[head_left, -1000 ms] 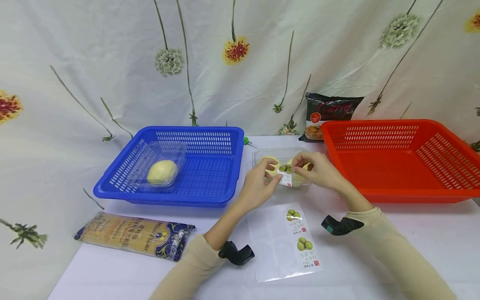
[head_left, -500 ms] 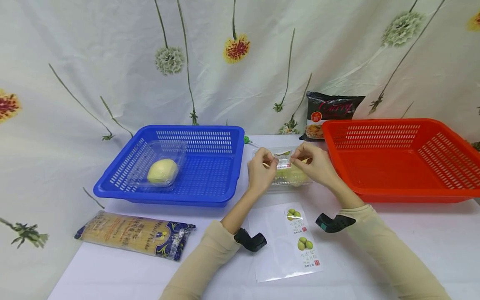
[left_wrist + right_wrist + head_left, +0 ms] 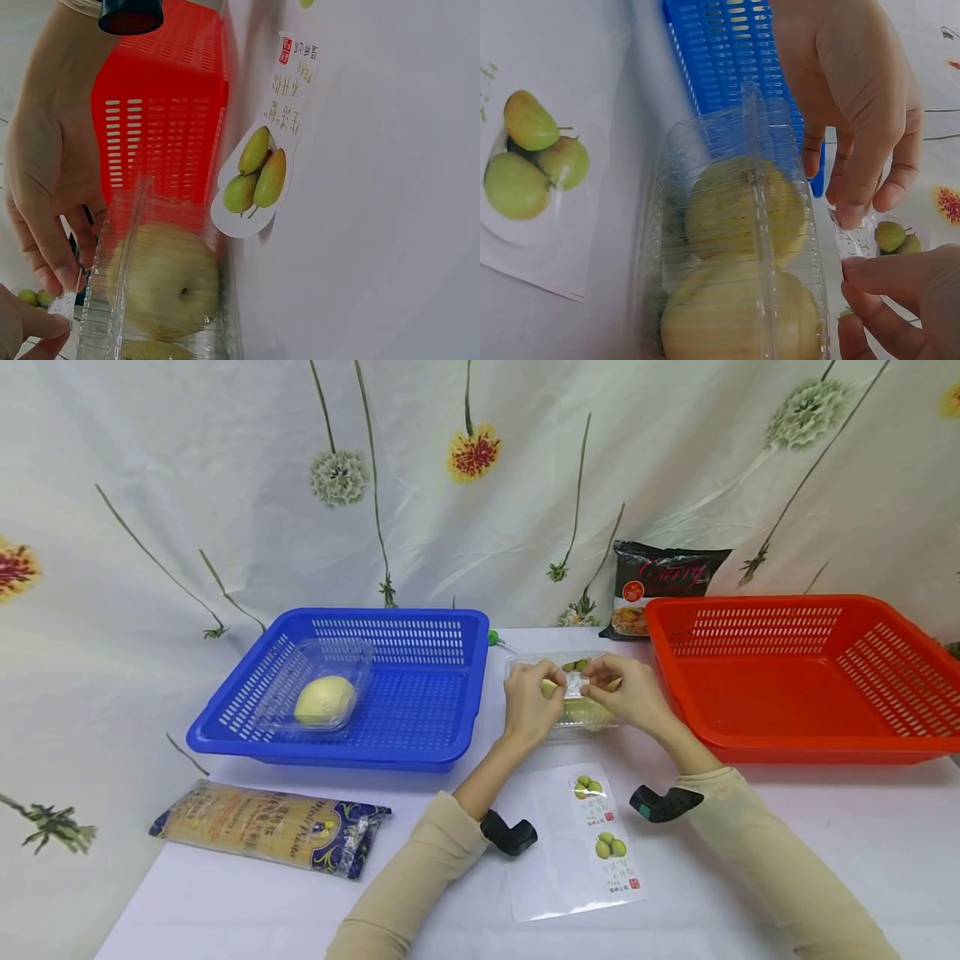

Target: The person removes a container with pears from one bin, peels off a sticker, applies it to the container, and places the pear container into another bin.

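Note:
A clear plastic clamshell box of yellow pears stands at the middle back of the table, its lid down. Over its top, a pear-printed label sticker is stretched between both hands. My left hand pinches the sticker's left edge between thumb and index finger. The right edge is pinched the same way by my right hand. In the right wrist view the sticker shows right at the lid's top face. In front of the box lies a sheet bearing two more such stickers.
To the left, a blue basket holds a clear box with one pear. A red basket stands right, a black curry packet behind it. A pasta bag lies front left. Something green shows behind the blue basket.
Both hands have brought the sticker onto the box's top, and its face has tipped flatter. My left hand has moved right, closer to my right hand. The baskets and sheet stay put.

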Motion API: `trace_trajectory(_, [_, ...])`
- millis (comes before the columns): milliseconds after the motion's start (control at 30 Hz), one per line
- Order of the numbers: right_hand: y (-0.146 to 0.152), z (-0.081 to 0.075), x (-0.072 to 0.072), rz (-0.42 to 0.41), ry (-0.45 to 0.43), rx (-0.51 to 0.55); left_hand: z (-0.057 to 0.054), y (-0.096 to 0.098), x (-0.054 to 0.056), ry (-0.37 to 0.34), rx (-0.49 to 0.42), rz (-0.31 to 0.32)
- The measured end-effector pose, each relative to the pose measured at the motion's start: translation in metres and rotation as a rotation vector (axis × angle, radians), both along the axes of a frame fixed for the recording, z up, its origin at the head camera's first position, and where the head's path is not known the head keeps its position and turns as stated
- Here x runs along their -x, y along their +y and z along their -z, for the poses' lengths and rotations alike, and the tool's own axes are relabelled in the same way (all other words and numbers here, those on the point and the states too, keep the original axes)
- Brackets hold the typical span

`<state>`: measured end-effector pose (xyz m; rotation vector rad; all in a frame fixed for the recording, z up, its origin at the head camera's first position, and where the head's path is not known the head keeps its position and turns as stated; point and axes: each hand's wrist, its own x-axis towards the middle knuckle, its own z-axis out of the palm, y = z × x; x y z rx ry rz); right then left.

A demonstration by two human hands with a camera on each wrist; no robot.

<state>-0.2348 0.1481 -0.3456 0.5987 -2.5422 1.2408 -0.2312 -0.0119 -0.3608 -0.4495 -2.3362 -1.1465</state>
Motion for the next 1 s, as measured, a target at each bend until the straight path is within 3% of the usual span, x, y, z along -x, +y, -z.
trace_trajectory(1000, [-0.0078, 0.0044, -0.0007, 0.018, 0.019, -0.038, 0.0087, -0.0002, -0.0007, -0.018, 0.051, -0.022])
